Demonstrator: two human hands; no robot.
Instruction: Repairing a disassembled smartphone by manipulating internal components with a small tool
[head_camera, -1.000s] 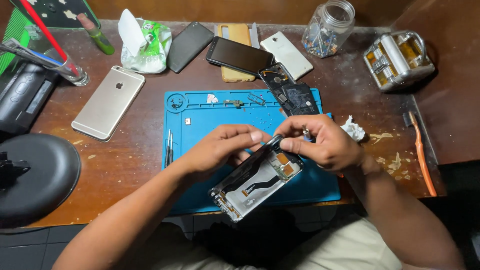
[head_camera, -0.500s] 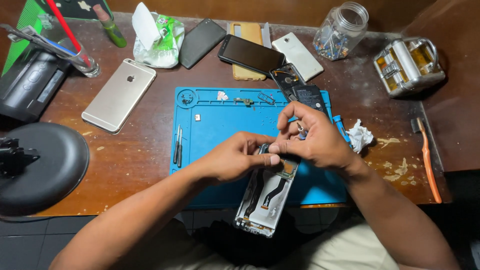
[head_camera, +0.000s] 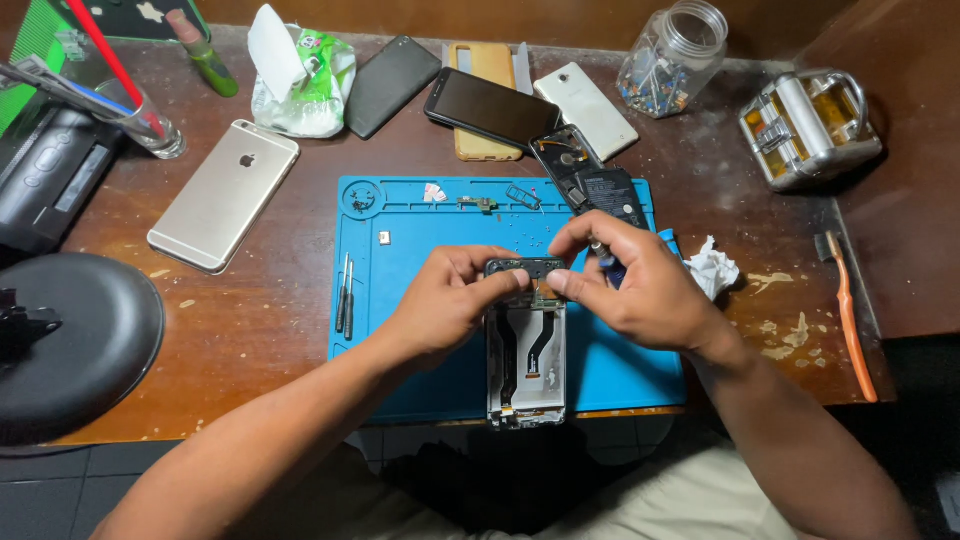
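Seen from above, a person sits at a dark wooden desk (head_camera: 250, 330) and works over a blue repair mat (head_camera: 420, 250). Both hands grip an opened phone frame (head_camera: 527, 365), which lies lengthwise at the mat's near edge with its inner ribbon cable exposed. The left hand (head_camera: 445, 300) pinches the frame's top left corner; the right hand (head_camera: 640, 285) pinches the top right corner and also holds a thin tool. Two small screwdrivers (head_camera: 345, 293) lie on the mat to the left. A silver phone (head_camera: 224, 195), a black phone (head_camera: 492, 108), a glass jar (head_camera: 670, 45) and crumpled tissue (head_camera: 712, 268) lie around.
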